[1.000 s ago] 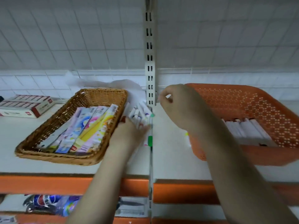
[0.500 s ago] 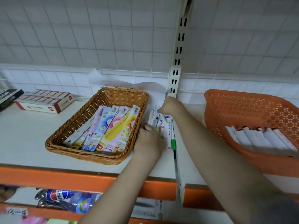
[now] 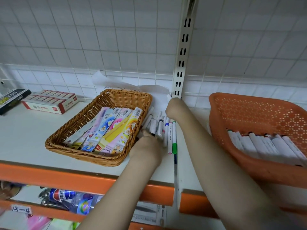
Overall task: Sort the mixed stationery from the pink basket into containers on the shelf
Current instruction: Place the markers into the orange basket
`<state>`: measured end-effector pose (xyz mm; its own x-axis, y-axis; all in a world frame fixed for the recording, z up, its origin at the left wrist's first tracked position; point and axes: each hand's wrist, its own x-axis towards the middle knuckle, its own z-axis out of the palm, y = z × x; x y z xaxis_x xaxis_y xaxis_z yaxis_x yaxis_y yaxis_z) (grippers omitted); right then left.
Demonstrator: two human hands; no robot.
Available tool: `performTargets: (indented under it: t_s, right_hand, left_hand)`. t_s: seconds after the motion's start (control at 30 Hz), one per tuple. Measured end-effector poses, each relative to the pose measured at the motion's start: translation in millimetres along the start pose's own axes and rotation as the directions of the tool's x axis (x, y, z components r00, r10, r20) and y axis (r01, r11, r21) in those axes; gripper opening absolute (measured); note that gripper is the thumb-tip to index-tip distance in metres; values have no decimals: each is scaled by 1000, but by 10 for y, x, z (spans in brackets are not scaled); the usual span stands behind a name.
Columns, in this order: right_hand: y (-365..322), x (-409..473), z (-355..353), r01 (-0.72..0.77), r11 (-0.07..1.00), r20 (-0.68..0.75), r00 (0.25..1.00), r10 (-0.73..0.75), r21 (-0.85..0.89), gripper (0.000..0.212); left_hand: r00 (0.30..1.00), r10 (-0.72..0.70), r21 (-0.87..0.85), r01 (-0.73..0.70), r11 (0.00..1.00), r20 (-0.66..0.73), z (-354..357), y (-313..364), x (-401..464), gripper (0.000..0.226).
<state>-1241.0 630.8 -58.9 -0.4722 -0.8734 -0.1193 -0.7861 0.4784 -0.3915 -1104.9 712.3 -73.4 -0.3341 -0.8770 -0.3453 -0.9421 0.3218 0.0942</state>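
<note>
Head view: left hand [image 3: 147, 146] and right hand [image 3: 174, 108], finger positions hidden, corral loose markers [image 3: 160, 126] that could roll off the shelf [image 3: 25, 130].

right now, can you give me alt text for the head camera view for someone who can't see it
A person's left hand and right hand gather a row of white marker pens lying on a white shelf, between a brown wicker basket of colourful flat packets and an orange perforated plastic basket holding more white markers.
</note>
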Motion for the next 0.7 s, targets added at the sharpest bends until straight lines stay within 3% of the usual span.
performTargets:
  t_s: [0.07, 0.27, 0.37, 0.53, 0.7]
  right_hand:
    - [76, -109, -37, -58, 998, -46, 997, 56, -33, 44]
    - [333, -517, -92, -115, 954, 13, 992, 123, -278, 48]
    - [361, -580, -43, -125, 970, 86, 986, 146, -210, 70]
    - [379, -560, 15, -236, 972, -50, 971, 234, -21, 48]
    - [348, -562, 98, -258, 965, -73, 964, 254, -45, 46]
  left_hand:
    - [1000, 17, 15, -17, 1000, 15, 22, -4, -59, 61]
    - [1000, -5, 7, 5, 1000, 12, 57, -79, -202, 73]
    - [1000, -3, -67, 1, 998, -23, 81, -128, -204, 81]
    - [998, 36, -137, -42, 990, -42, 98, -216, -290, 84]
    - [986, 49, -254, -89, 963, -160, 143, -326, -362, 55]
